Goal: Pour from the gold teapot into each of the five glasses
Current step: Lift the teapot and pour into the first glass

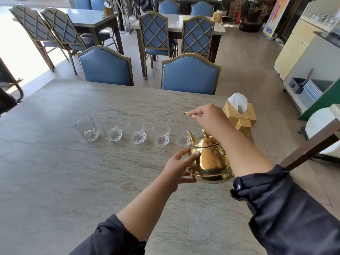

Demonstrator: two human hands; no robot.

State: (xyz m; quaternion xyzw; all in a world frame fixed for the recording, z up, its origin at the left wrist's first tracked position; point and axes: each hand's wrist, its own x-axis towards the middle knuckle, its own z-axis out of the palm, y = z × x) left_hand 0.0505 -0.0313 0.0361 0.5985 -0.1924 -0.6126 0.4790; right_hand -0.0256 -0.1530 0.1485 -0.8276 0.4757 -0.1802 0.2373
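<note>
Gold metal teapot: between your hands, at the bench.
Left hand: open, fingers on its side.
Right hand: closed on its thin handle.
Five clear glasses: beyond left hand.

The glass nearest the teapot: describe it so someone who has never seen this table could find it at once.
On the grey stone table, five clear glasses stand in a row across the middle. Follow the row to its right end, beside the gold teapot. That glass is the only one with the teapot's spout in front of it.
</note>
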